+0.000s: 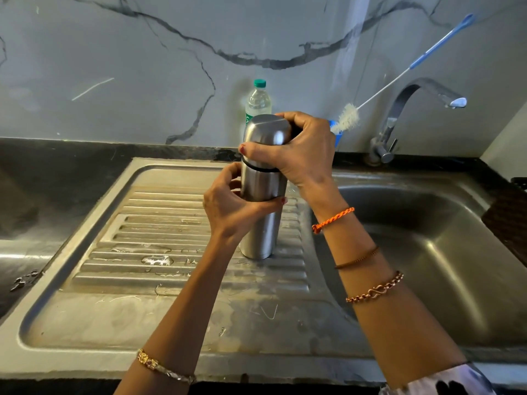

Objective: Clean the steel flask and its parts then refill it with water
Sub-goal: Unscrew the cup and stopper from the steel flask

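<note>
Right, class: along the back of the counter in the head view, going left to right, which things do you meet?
Plastic water bottle with green cap → steel flask, gripped by both hands → white bottle brush with blue handle → tap.

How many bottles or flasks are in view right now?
2. The steel flask stands on the draining board, held by the left hand and right hand. A plastic water bottle stands behind it by the wall. None other visible.
</note>
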